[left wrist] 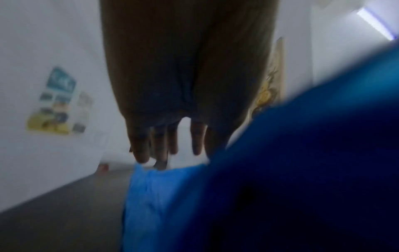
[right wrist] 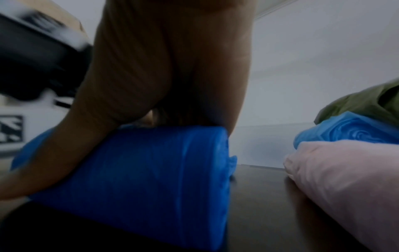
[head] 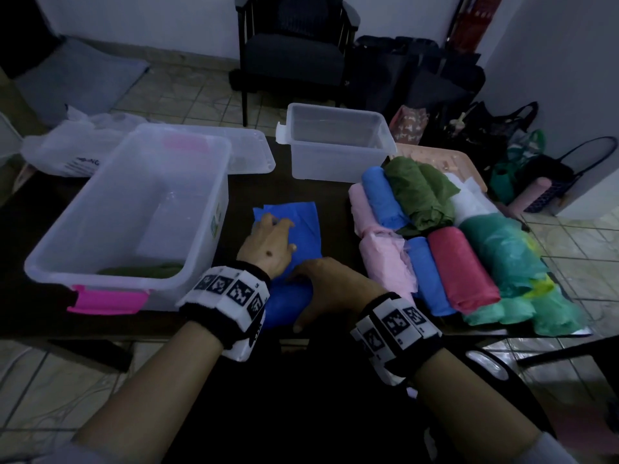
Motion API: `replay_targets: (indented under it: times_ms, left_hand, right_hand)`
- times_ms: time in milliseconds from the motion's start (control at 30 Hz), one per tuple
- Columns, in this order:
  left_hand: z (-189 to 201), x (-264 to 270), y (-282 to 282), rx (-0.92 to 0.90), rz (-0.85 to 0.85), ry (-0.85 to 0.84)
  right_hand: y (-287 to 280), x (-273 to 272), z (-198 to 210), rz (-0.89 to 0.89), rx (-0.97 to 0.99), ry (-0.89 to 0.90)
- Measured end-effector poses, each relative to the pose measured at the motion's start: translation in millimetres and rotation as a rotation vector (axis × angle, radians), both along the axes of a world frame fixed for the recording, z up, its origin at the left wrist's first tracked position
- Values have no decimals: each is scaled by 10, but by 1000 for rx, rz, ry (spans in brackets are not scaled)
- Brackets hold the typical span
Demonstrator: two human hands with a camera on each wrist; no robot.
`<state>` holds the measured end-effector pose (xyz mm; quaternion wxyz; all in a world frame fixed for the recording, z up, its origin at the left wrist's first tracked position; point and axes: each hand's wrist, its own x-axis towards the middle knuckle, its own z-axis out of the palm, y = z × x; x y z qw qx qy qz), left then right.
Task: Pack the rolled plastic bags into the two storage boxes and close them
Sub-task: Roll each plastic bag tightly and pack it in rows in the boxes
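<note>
A blue plastic bag [head: 304, 226] lies partly rolled on the dark table [head: 301, 189], between the boxes and a pile of rolls. My left hand [head: 278, 229] presses its flat far end with straight fingers [left wrist: 164, 141]. My right hand [head: 301, 296] wraps the rolled near end [right wrist: 151, 170], thumb on the near side. The large clear box [head: 83, 229] with a pink latch [head: 107, 298] stands open at left, with an olive roll [head: 144, 270] inside. The small clear box [head: 335, 169] stands open behind. Pink [head: 385, 259], blue [head: 382, 199], olive [head: 418, 195], red [head: 459, 269] and teal [head: 502, 252] rolls lie at right.
A clear lid [head: 248, 155] lies behind the large box, next to a white plastic bag [head: 67, 149]. A dark chair [head: 294, 48] stands beyond the table, and several bags [head: 502, 139] sit on the tiled floor at right. The table's front edge runs just under my wrists.
</note>
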<state>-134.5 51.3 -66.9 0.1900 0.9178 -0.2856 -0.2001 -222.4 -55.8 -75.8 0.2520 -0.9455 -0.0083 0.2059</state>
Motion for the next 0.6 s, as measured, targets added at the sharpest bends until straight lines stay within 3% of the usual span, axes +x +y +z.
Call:
replay_targets:
  times_ms: [133,300,400,600]
  left_hand:
    - [197,-195,177,-12,-15,81]
    - [269,-312,295,162,-231,232]
    - [226,-301,310,177,-250,232]
    - [139,-255,267,203,-231,119]
  right_hand:
    - [-54,20,-3,-97,74,-7]
    - [-85,87,87,-59,40,76]
    - [-53,83,119,-51,16,103]
    - [126,-141,145,-15,-327,-180]
